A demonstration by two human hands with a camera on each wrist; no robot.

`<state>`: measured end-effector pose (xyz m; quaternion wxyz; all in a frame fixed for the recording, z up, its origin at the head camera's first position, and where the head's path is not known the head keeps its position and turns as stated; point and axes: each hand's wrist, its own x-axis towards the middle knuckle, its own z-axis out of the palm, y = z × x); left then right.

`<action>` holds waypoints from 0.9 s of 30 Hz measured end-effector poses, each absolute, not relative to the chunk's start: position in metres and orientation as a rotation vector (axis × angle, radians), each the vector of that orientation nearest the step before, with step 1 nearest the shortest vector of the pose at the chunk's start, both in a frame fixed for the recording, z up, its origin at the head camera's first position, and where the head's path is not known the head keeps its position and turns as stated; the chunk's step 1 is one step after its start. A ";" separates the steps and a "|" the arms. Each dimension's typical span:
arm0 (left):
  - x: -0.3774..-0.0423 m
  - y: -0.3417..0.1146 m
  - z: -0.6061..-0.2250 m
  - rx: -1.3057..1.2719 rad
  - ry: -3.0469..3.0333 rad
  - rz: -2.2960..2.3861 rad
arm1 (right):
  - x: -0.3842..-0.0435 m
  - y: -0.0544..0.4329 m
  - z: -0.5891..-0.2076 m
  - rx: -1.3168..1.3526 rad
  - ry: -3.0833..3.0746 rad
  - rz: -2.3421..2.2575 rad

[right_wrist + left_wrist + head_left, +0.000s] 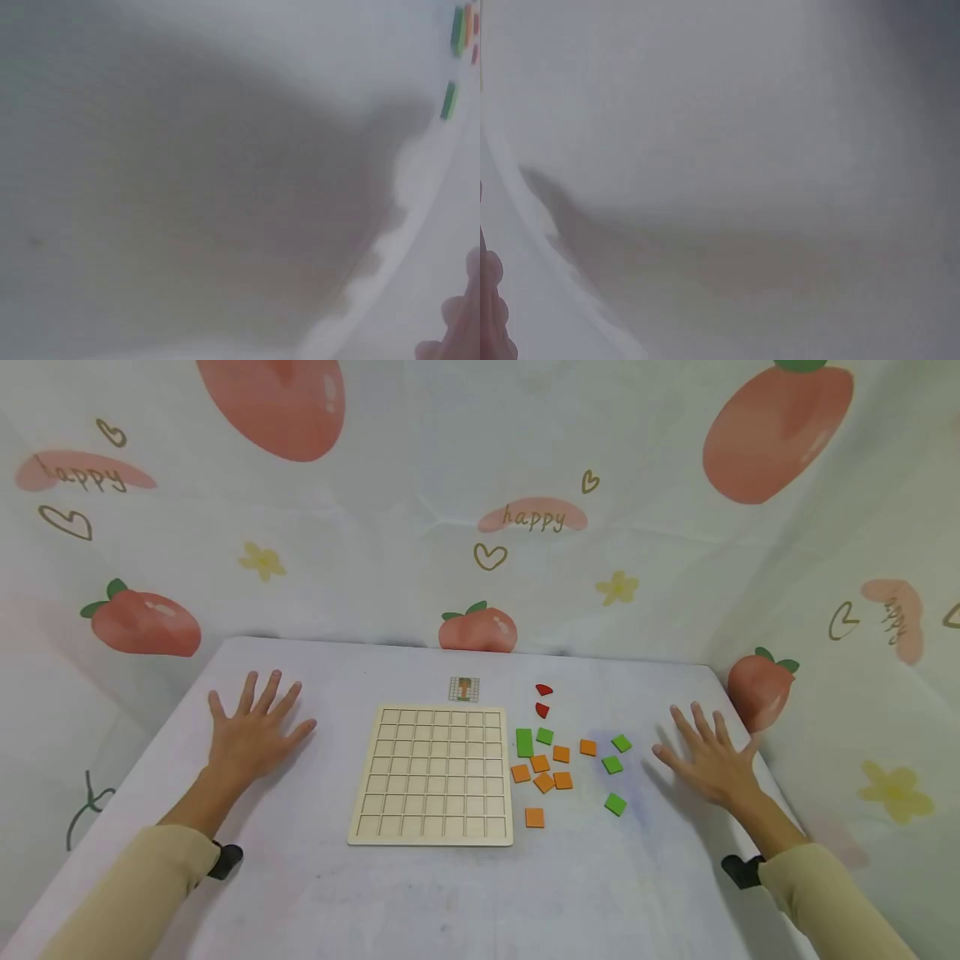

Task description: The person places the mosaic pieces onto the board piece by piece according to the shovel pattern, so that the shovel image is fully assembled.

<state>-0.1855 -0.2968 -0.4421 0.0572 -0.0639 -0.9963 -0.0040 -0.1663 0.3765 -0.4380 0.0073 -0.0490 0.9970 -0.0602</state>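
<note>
My left hand is spread with straight fingers over the table's left side, holding nothing. On the right side my right hand is also spread, its thumb side towards some green squares. Between the hands lies a pale wooden board with a grid of square recesses, all bare. Beside its right edge are several orange squares, a green rectangle and two red rounded pieces. Fingertips show at the edge of the left wrist view; green pieces appear in the right wrist view.
A small card with a gridded picture lies behind the board. The white table is backed by a hanging cloth printed with fruit, and more cloth hangs at the sides. Each wrist has a dark strapped device.
</note>
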 end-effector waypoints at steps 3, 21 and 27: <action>-0.181 -0.289 -0.441 -0.244 -2.986 -0.006 | -0.159 0.372 -0.436 -0.197 3.122 -0.202; -0.163 -0.254 -0.442 -0.657 -3.016 -0.038 | -0.138 0.356 -0.437 -0.722 2.982 -0.744; -0.160 -0.249 -0.442 -0.724 -3.077 -0.046 | -0.137 0.348 -0.439 -0.768 2.865 -0.984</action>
